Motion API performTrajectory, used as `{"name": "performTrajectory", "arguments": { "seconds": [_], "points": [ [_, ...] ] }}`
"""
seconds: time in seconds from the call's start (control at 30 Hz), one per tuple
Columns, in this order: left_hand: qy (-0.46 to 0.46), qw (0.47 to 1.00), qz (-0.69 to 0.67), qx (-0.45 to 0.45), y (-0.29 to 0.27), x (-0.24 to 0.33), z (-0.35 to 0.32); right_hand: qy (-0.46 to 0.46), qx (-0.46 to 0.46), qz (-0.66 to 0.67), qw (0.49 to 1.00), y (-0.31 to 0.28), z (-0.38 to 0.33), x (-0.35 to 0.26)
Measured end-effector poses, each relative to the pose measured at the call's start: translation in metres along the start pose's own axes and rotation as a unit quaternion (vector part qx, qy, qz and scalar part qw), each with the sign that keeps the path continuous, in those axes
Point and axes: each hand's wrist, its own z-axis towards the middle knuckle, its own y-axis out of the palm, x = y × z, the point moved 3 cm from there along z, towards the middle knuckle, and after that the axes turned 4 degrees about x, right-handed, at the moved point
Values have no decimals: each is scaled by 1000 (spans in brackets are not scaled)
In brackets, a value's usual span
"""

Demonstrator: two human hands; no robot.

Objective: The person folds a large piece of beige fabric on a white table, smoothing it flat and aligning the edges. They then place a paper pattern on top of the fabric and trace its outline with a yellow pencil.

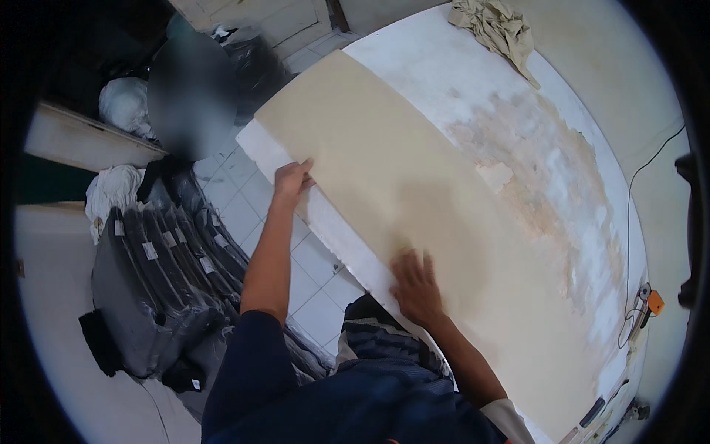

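A long, smooth beige sheet, which looks like cloth [355, 133], lies flat along the near side of a white-topped table [259, 148]. My left hand [293, 181] is at the sheet's near edge, its fingers closed on that edge. Farther right, my right hand [416, 285] rests palm down on the sheet close to the same edge, with its fingers spread and slightly blurred. A strip of white tabletop shows between the sheet's edge and the table's edge.
Crumpled beige cloth [499, 33] lies at the table's far end. Peeling, stained patches [532, 185] mark the tabletop. An orange-and-black tool [654, 303] and a cable [629, 214] are at the right edge. Dark plastic-wrapped garments [163, 274] stand left, with white bundles [111, 192] behind.
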Motion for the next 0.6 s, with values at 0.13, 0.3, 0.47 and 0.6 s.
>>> {"name": "performTrajectory", "arguments": {
  "seconds": [0.13,0.3,0.47,0.6],
  "points": [
    [-3,988,151,18,-18,5,14,-24,-59,10,998,-1,3,-5],
    [-38,993,116,-8,-2,20,-9,46,115,82,989,-18,15,-3],
    [-80,973,212,-38,24,17,-62,63,208,136,967,-16,34,-5],
    [-139,978,151,-31,27,14,-89,77,138,100,982,-8,32,-9]
  ]
}}
